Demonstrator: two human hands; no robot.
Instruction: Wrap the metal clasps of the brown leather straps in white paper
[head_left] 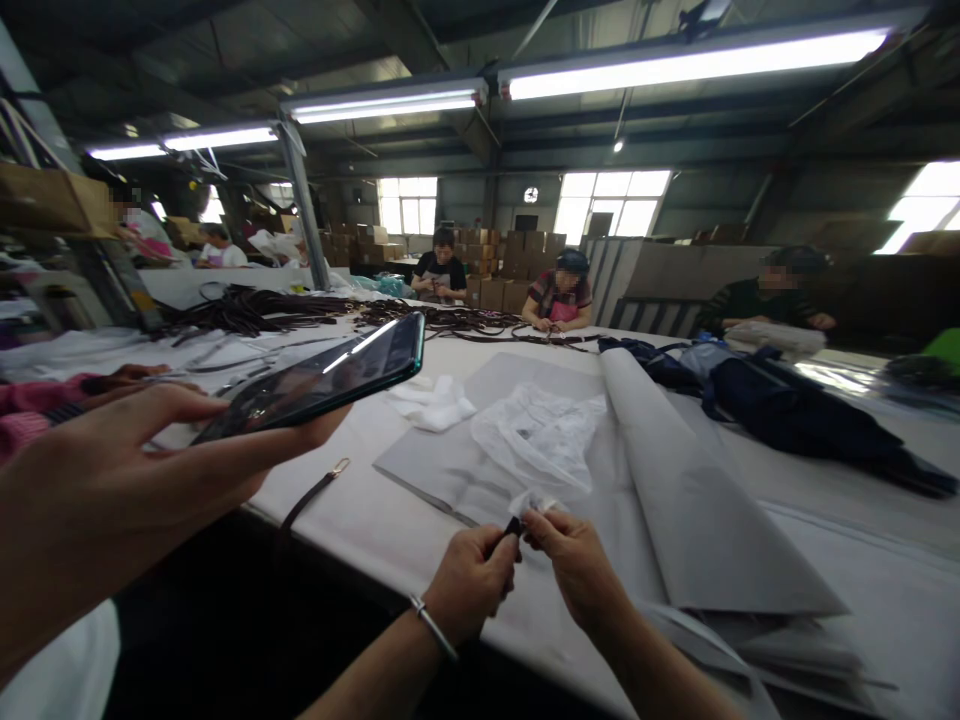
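Nearest the lens, well left of both grips, a co-worker's hand (112, 470) holds a dark phone (322, 378) flat, screen up, thumb under its edge.

The white table (862, 590) stretches away beyond the grips to the far side, where three people (559, 290) sit. A grey sheet (675, 500) lies just right of the right grip, rolled along its upper edge and fanning out flat toward the near table edge. Flatter grey sheets run from it to just beyond the grips. Dark cloth (787, 410) lies well beyond and to the right. A heap of dark straps (247, 310) spreads far beyond and to the left. A crumpled clear bag (540, 430) rests on the grey sheets just beyond the grips, and a white tissue (435, 405) lies further beyond, to the left. A brown strap (311, 495) with a metal clasp hangs over the table edge, left of the left grip.

The left grip (469, 580), with a metal bangle (433, 628) on its wrist, is closed with thumb and fingers pinched on a small dark strap end (514, 526). The right grip (577, 565) is pinched on a bit of white wrap (534, 500) at that end's tip. Both grips meet above the near table edge, fingertips almost touching. Whether the strap end belongs to the hanging brown strap cannot be told.
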